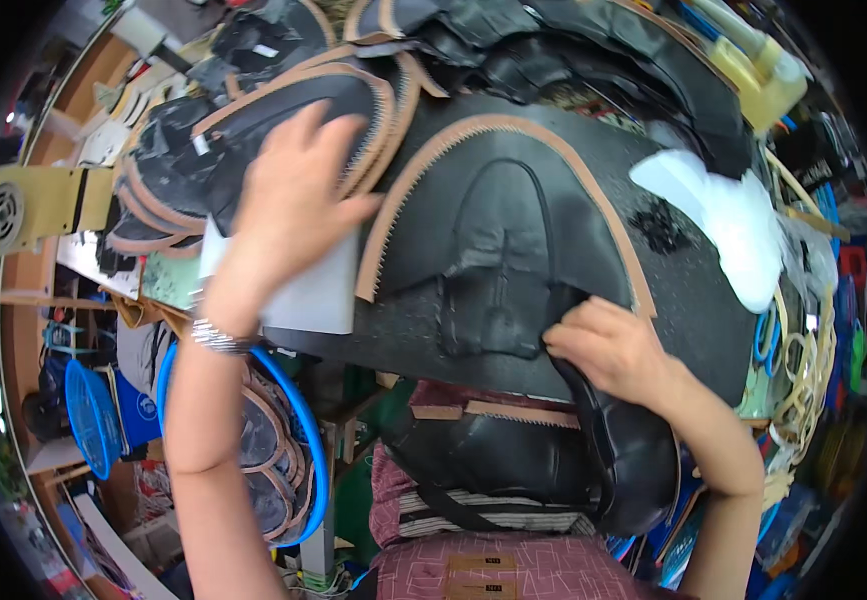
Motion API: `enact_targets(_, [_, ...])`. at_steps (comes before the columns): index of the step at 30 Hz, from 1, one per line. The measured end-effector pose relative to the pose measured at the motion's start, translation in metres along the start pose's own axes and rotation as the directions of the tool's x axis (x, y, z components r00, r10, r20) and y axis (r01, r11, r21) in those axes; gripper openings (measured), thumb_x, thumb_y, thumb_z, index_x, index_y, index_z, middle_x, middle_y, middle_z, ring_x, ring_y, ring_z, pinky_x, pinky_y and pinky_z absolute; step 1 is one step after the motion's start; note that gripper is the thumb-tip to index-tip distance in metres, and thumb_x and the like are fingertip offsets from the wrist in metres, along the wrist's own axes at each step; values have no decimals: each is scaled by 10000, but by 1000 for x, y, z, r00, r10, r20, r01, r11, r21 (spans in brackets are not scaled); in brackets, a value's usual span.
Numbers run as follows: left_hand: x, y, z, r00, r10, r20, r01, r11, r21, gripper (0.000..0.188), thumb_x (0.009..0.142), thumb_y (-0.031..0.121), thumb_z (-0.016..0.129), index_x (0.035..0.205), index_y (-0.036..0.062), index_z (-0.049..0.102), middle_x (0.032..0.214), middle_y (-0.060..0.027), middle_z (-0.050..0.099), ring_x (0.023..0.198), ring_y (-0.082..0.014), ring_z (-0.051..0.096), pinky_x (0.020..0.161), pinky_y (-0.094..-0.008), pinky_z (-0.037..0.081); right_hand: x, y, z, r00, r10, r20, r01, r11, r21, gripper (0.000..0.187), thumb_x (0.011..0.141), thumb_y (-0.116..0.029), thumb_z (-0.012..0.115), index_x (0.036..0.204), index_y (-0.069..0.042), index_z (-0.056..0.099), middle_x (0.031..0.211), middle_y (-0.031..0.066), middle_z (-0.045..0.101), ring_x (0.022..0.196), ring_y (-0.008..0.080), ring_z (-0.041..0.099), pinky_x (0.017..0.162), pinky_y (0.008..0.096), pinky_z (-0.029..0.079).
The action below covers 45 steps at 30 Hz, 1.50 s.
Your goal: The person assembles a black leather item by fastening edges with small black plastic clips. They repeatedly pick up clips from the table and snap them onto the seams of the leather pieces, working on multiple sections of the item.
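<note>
Across the middle stretches a black work board (pixel 698 320). Far left lie piled toothed-edged panels (pixel 355 95); centrally, on the board, rests an arched black panel (pixel 493 215). The left hand (pixel 298 190), fingers spread, blurs before the pile; the right hand (pixel 608 348) pinches black material (pixel 566 297) at the panel's near right edge.

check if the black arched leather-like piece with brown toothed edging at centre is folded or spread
Spread: the black arched leather-like piece lies open across the dark board, its brown toothed edging visible around the curve.
</note>
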State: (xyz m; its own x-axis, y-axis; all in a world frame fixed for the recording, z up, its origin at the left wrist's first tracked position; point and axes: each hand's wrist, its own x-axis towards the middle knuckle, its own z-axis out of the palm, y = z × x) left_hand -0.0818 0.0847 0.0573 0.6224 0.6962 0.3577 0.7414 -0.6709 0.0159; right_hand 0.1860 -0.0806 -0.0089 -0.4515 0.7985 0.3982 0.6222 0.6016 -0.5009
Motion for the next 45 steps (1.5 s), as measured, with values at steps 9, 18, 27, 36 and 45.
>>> enact_targets(9, [-48,-70,-69,945,-264,194,323,853,-409,107,872,46,567,962,-5,596,772,-7,615,695,-59,557,599,-210,430,5,15,-11,984,169,56,-177,927,330,224,832,-47,591,1053,-16,578,811,71,594,742,183,602,637,295,477])
enact_targets(18, [-6,117,15,842,74,534,539,-110,-835,99,914,138,564,907,40,581,739,51,537,620,6,454,529,-147,362,17,-28,-39,686,716,131,-525,361,771,415,854,-254,620,1183,-29,505,985,82,593,839,168,598,698,291,489])
enact_targets(27, [-21,129,51,861,21,509,472,-410,-781,119,942,125,523,989,18,543,846,13,583,742,-13,515,656,-157,430,2,-20,-31,858,512,-38,-511,859,35,268,751,-144,649,979,-12,601,990,163,596,861,323,606,682,401,488])
enact_targets(36, [-12,137,44,661,641,-390,-742,636,-213,461,752,58,617,1195,24,497,1120,-173,555,1066,-346,535,932,-366,434,1,-2,3,868,474,-146,-465,880,95,202,747,-159,600,873,-3,588,885,173,567,914,348,553,774,425,457])
enact_targets(45, [-12,126,41,877,431,213,-121,627,-770,390,678,73,700,1052,42,593,1138,-112,530,1111,-298,447,948,-386,352,-9,-7,-15,898,430,-91,-387,872,299,128,700,-78,696,788,-29,616,780,80,591,692,189,579,616,290,462])
